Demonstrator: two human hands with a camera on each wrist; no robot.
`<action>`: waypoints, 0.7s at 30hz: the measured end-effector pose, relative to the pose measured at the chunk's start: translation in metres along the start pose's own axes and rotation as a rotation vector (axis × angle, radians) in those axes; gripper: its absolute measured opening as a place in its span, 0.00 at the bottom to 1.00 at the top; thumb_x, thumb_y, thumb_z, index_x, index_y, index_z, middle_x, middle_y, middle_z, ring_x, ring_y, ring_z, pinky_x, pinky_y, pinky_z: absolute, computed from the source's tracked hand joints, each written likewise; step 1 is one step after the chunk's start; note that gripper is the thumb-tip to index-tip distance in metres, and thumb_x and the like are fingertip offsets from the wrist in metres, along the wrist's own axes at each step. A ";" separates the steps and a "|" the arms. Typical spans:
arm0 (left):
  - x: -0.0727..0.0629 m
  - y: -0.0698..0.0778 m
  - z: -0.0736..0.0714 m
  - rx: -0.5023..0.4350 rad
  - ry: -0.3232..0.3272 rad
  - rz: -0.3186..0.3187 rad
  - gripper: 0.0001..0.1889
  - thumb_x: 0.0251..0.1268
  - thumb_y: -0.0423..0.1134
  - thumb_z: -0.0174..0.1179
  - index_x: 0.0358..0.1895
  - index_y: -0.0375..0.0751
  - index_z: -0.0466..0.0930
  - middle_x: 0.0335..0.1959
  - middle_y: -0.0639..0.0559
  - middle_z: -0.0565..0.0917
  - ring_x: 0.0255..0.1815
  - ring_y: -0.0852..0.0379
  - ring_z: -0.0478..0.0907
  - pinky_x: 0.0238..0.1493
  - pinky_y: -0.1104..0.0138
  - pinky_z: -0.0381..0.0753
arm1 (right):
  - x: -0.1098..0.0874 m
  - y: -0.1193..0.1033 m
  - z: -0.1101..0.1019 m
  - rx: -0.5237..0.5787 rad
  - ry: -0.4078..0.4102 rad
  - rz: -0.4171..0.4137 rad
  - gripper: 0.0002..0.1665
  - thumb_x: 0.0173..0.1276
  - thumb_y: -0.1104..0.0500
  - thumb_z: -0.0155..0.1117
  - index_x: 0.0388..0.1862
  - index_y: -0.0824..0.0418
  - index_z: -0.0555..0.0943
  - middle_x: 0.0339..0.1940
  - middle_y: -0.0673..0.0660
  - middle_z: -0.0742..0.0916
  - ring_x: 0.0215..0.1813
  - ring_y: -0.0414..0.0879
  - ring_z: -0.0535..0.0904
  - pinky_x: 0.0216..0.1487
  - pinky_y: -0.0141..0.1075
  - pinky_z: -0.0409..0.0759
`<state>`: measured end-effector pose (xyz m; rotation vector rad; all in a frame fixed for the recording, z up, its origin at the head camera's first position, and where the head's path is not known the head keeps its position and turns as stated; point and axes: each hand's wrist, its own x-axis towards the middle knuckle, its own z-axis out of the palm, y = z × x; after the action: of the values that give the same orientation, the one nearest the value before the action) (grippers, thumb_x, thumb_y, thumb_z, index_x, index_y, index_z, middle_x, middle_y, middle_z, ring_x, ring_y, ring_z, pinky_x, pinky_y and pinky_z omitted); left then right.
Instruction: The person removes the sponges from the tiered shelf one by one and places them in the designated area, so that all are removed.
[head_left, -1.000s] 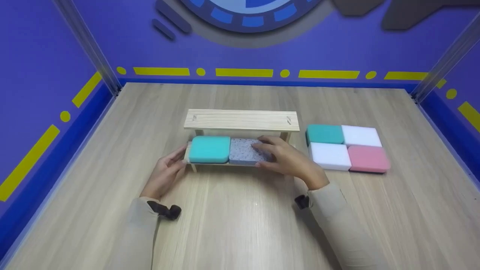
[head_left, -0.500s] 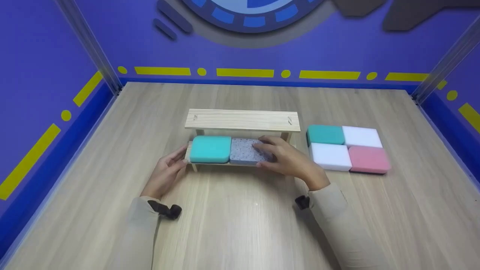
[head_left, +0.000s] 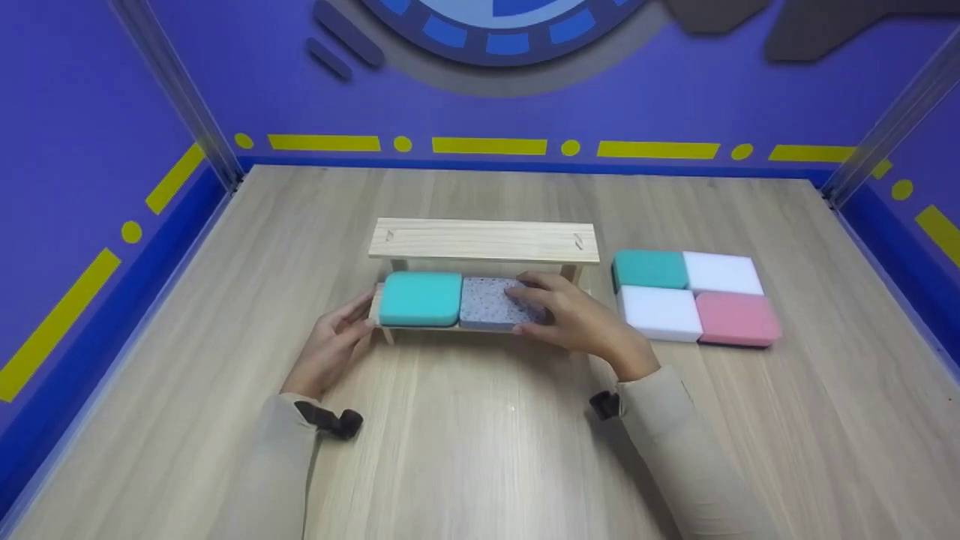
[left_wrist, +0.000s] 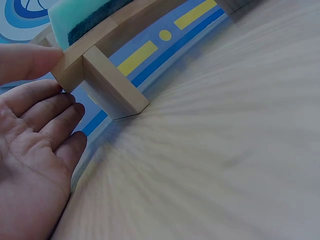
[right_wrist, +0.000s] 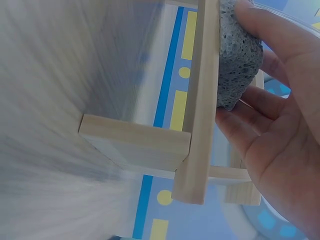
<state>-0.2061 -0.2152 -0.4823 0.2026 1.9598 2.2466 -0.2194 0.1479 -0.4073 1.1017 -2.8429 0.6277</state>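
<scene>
Speckled grey block sits toward the right of a low wooden board, with the person's right hand closed around its right side. Nearest to me are two beige sleeves, a black device at each cuff. Beyond the cuffs, the right hand holds the block, thumb at its near edge and fingers reaching over to the far side. The left hand pinches the left end of the front board between thumb and forefinger; from the left wrist, its other fingers lie loosely bent with the palm showing. That board stands on short legs above the table. On its left part lies a turquoise sponge with a dark underside, right beside the grey block. Off to the right, flat on the table, four pieces form a tight square: a white block and a pink sponge in the near row, a green sponge and a second white block behind them. Just past the front board is the back board, also on legs. Farthest off stands a violet-blue wall with yellow dashes and dots along its foot.
</scene>
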 end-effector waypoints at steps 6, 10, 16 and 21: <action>0.000 0.000 -0.001 0.013 0.001 -0.007 0.31 0.69 0.30 0.53 0.73 0.31 0.54 0.76 0.41 0.56 0.77 0.50 0.53 0.66 0.77 0.68 | -0.001 0.000 -0.001 0.016 -0.003 0.012 0.33 0.64 0.47 0.66 0.66 0.56 0.74 0.68 0.62 0.74 0.69 0.55 0.69 0.69 0.49 0.71; 0.000 -0.001 -0.001 -0.004 -0.014 -0.002 0.31 0.70 0.30 0.52 0.73 0.31 0.53 0.77 0.41 0.55 0.78 0.50 0.51 0.66 0.77 0.67 | -0.001 0.000 -0.001 0.037 0.020 -0.005 0.33 0.63 0.49 0.68 0.65 0.59 0.75 0.66 0.62 0.75 0.68 0.56 0.70 0.68 0.49 0.72; 0.000 -0.002 -0.001 -0.031 -0.022 0.013 0.31 0.70 0.29 0.51 0.73 0.29 0.51 0.77 0.39 0.53 0.78 0.49 0.50 0.67 0.77 0.67 | -0.002 -0.001 -0.003 0.050 0.025 -0.017 0.33 0.62 0.49 0.69 0.65 0.59 0.75 0.66 0.62 0.75 0.68 0.54 0.70 0.68 0.48 0.72; 0.000 -0.001 -0.001 -0.038 -0.020 0.016 0.31 0.70 0.28 0.51 0.73 0.28 0.51 0.76 0.38 0.54 0.78 0.48 0.50 0.67 0.77 0.67 | -0.004 -0.001 -0.005 0.060 0.010 -0.006 0.34 0.62 0.48 0.68 0.66 0.58 0.74 0.67 0.61 0.74 0.69 0.53 0.69 0.69 0.48 0.72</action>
<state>-0.2058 -0.2161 -0.4838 0.2359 1.9100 2.2807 -0.2162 0.1518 -0.4028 1.1116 -2.8295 0.7198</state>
